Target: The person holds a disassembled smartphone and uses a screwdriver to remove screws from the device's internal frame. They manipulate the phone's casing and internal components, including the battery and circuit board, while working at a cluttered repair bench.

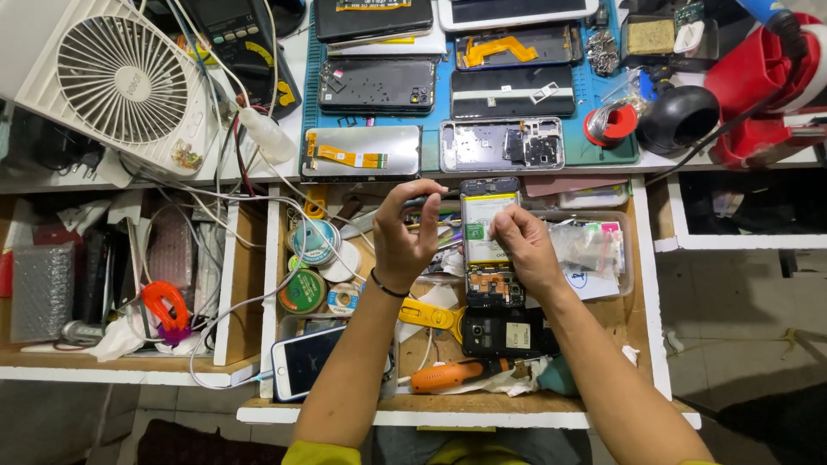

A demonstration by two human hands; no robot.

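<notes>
Right hand (pixel 524 250) fingers are pinching the edge of an opened phone (pixel 488 245) over the drawer (pixel 648 293), while left hand (pixel 403 234) fingers are pinching a thin tool (pixel 431 204).

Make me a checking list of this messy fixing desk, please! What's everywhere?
Surface: blue mat on white bench, open wooden drawer below.
Job's things: opened phone with battery showing.
Clutter: phone parts, tape rolls, orange screwdriver, white phone.
Grippers: left hand pinching something small, unclear; right hand touching opened phone.
Cables: white wires tangled at left.
Surroundings: white fan, red tool.
</notes>
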